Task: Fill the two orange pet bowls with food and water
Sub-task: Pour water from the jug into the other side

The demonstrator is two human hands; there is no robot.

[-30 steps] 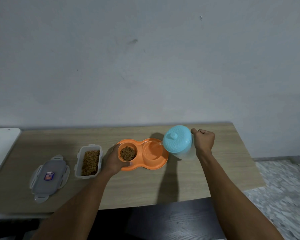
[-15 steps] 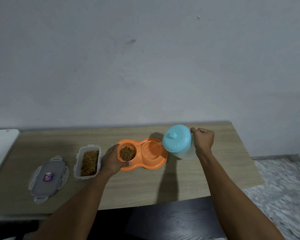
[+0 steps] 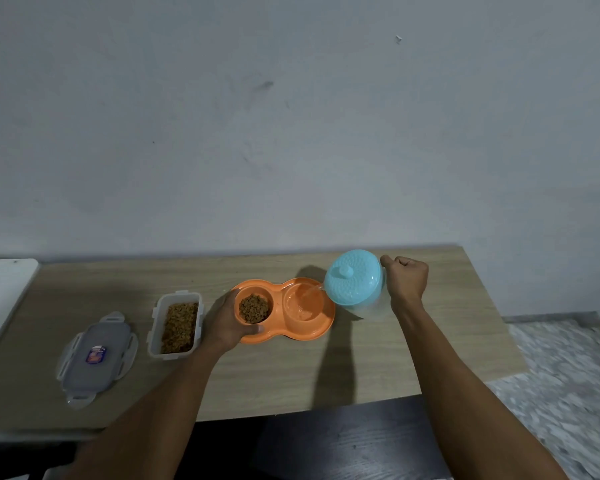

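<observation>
One by one from the left, noted the things on the wooden table (image 3: 291, 375). Saw a white slab (image 3: 0, 299) at the far left edge, butting against the tabletop. Found next a clear snap-lock lid (image 3: 96, 358) lying flat near the front edge. Found just to its right, apart from it, an open rectangular tub (image 3: 177, 327), upright and holding brown kibble.

Saw the left hand (image 3: 227, 322) just beside the tub, cupped around the left end of the orange double dish (image 3: 312, 332), thumb pressed on the near rim and fingers curled round the far side. Noted the dish sitting flat near the middle of the table, its two bowls side by side. Counted a small heap of kibble in the left bowl (image 3: 254, 308). Saw clear water pooling in the right bowl (image 3: 303, 303), with a thin stream falling into it.

Traced that stream to a translucent pitcher (image 3: 354, 278) with a pale blue lid, tilted leftward over the dish's right end. Saw the right hand (image 3: 406, 278) closed in a fist at the pitcher's right side, gripping the handle, largely hidden. Could not tell about the pitcher's base touching the table or not.
</observation>
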